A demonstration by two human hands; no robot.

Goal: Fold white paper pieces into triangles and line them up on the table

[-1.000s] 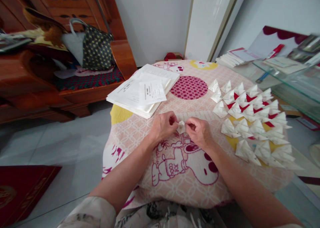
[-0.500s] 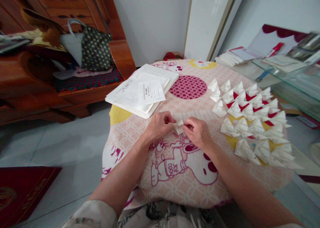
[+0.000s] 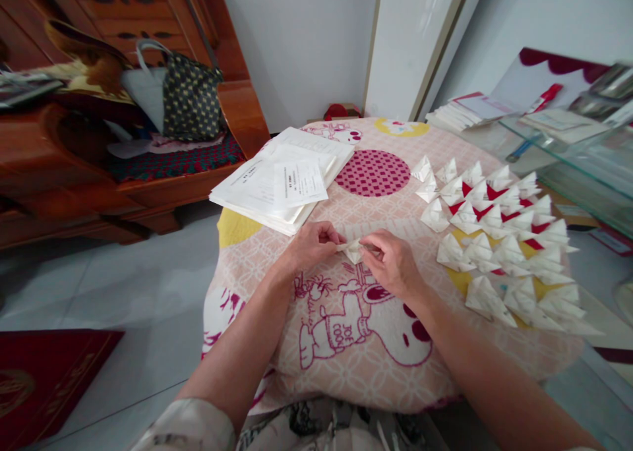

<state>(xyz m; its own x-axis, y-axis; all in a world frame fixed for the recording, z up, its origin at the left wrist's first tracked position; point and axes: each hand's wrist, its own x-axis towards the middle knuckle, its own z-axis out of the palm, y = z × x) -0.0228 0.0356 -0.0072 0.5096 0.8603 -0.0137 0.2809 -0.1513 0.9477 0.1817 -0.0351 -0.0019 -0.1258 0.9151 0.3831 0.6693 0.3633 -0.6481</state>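
Between my two hands is a small folded piece of white paper (image 3: 353,250), held just above the patterned tablecloth (image 3: 316,385). My left hand (image 3: 316,243) pinches its left end between thumb and fingertips. On the other side, my right hand (image 3: 389,258) has its thumb and fingers closed on the right end. Several folded paper pieces (image 3: 455,252) with pointed tips stand in rows to the right of my right hand. A stack of printed sheets (image 3: 247,184) lies beyond my left hand, a smaller printed slip (image 3: 299,182) on top.
A glass shelf (image 3: 558,138) with papers and a red marker (image 3: 546,97) stands at the right. To the left is a wooden bench (image 3: 188,180) bearing a dotted bag (image 3: 192,95). A dark red board or box (image 3: 54,378) rests on the floor at lower left.
My left hand has shifted slightly left along the paper, and more of the paper's left end shows. My right fingers have moved a little over its top edge.
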